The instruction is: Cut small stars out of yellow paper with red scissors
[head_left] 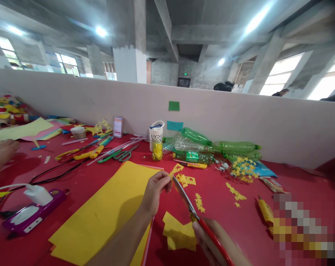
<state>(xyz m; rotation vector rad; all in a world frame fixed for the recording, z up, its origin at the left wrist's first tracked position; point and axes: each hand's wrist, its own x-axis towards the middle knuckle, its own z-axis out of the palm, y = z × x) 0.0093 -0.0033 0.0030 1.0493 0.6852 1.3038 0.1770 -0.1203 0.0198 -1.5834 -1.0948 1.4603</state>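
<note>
My left hand (154,192) pinches a small piece of yellow paper with a star cut-out (176,169) above the red table. My right hand (214,240) grips red-handled scissors (195,216), whose blades reach up to the paper piece at my left fingertips. Under my left forearm lies a large yellow sheet (106,210). Yellow offcuts (178,232) rest on the table just in front of my right hand. Small yellow stars (199,202) are scattered beyond the scissors.
Green plastic bottles (212,147) lie against the grey partition wall. A white cup (155,135), green scissors (120,155), yellow cutters, cables and a purple device (31,216) with a white plug sit to the left. Another person's hand (2,151) is at the far left.
</note>
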